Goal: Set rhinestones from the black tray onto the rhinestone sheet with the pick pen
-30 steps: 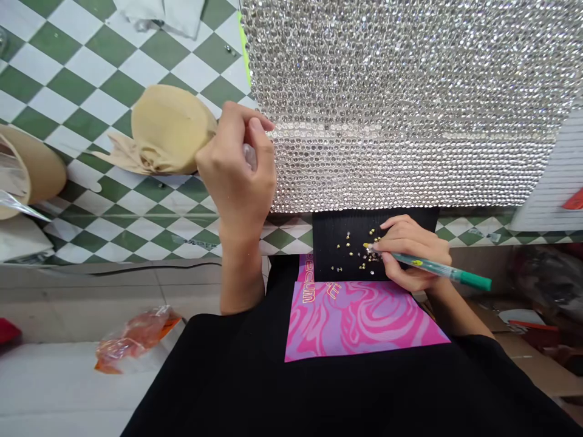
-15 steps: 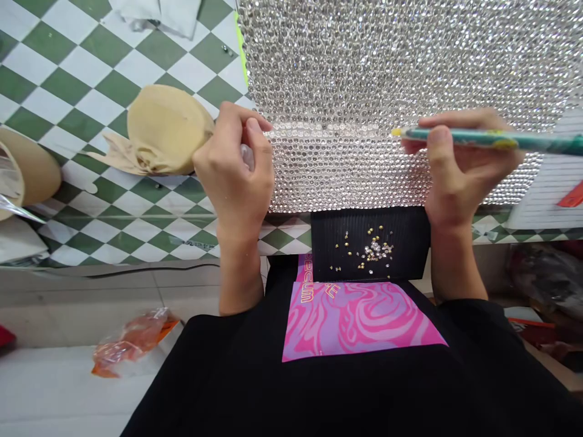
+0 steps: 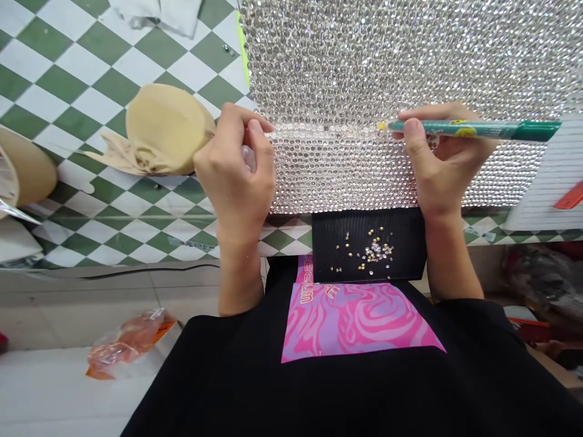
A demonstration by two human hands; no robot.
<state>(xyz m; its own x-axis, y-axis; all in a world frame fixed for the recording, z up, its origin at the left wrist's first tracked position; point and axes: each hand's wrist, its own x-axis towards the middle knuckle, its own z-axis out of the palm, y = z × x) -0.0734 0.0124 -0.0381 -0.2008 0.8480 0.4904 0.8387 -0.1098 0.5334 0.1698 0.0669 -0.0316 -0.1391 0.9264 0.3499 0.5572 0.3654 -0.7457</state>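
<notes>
A sheet covered with rows of clear rhinestones (image 3: 401, 54) lies on the table, with a paler strip running across it between my hands. My right hand (image 3: 437, 164) grips a green pencil (image 3: 494, 129) held almost level, its yellow tip at the right part of that strip. Closed at the sheet's left edge is my left hand (image 3: 237, 164), thumb and forefinger pinched by the strip's left end. Something translucent shows inside its curled fingers, too hidden to name. Between my forearms sits a black ribbed tray (image 3: 328, 243) with loose rhinestones (image 3: 377, 252), some clear, some gold-backed.
A beige cloth-wrapped round bundle (image 3: 168, 127) stands just left of my left hand. Farther left is a tan roll (image 3: 34, 173). A white lined sheet (image 3: 532, 200) with an orange-red piece (image 3: 569, 195) lies at the right. The green-and-white checked table (image 3: 86, 67) ends near my forearms.
My right hand has moved left along the pale strip, carrying the green pencil with it. My left hand has stayed in place, still pinched at the sheet's edge.
</notes>
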